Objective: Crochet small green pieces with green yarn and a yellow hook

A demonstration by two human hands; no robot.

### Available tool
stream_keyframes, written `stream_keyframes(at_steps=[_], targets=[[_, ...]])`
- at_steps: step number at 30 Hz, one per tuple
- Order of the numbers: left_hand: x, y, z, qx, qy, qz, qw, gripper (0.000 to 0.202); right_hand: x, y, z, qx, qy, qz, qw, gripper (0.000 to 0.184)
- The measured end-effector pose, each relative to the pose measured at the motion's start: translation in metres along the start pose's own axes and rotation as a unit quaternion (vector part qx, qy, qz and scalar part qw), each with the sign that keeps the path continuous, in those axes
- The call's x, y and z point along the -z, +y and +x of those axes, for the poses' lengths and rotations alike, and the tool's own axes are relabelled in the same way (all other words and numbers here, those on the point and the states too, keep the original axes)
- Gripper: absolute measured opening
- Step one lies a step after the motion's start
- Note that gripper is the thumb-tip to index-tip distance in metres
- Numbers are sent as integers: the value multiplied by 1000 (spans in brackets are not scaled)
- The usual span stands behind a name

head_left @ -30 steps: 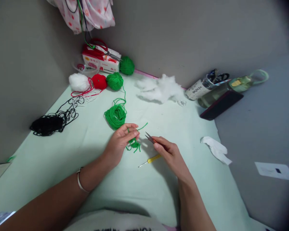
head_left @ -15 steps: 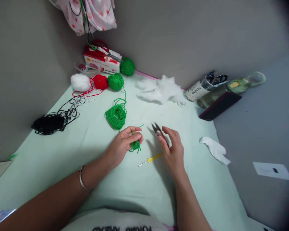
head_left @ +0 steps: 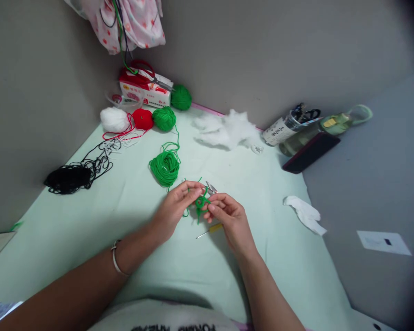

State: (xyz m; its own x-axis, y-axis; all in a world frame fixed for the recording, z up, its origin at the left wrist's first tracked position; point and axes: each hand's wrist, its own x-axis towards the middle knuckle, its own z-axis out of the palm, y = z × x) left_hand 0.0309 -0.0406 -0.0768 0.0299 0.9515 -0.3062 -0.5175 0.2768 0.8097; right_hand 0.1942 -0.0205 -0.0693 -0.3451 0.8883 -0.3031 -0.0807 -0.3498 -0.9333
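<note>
Both hands meet over the middle of the table. My left hand (head_left: 179, 202) is closed around a small green crocheted piece (head_left: 200, 203), which has loose yarn ends hanging from it. From the other side, the fingertips of my right hand (head_left: 229, 216) pinch the edge of this same piece. The metal blades of thread snips (head_left: 211, 187) show just beyond my right fingers. Their handles are hidden, so I cannot tell whether they lie on the table or rest in the hand. Below the hands lies a crochet hook (head_left: 214, 228) with a yellow handle, its end covered by my right hand.
A loose green yarn coil (head_left: 164, 168) lies beyond my left hand. Behind it are green (head_left: 164, 118), red (head_left: 142, 119) and white (head_left: 114, 119) yarn balls. Black yarn (head_left: 69, 178) lies left, white stuffing (head_left: 227, 130) at the back, a dark phone (head_left: 310, 154) and tissue (head_left: 305, 214) right.
My right hand has moved left, from beside the red-handled snips to the green crocheted piece, and now pinches it. The snips' blades have shifted left too. My left hand keeps its hold.
</note>
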Motion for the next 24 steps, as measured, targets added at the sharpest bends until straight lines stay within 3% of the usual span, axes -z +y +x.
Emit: stream_keyframes(at_steps=[5,11,18,21,24], targets=[[6,-2,3,8,-11,25,1000,34,5,-8,0,-23,19,41,999,20],[14,9,9,-9,69,-39,997,29,16,-15,0,-75,-19,95,992,20],[19,10,13,-15,80,-37,996,24,25,-12,2,-79,-14,138,987,21],[16,8,9,-44,87,33,995,21,24,-13,2,-82,-8,136,987,21],[7,6,0,-139,103,172,970,18,22,-13,0,-65,-4,107,992,19]])
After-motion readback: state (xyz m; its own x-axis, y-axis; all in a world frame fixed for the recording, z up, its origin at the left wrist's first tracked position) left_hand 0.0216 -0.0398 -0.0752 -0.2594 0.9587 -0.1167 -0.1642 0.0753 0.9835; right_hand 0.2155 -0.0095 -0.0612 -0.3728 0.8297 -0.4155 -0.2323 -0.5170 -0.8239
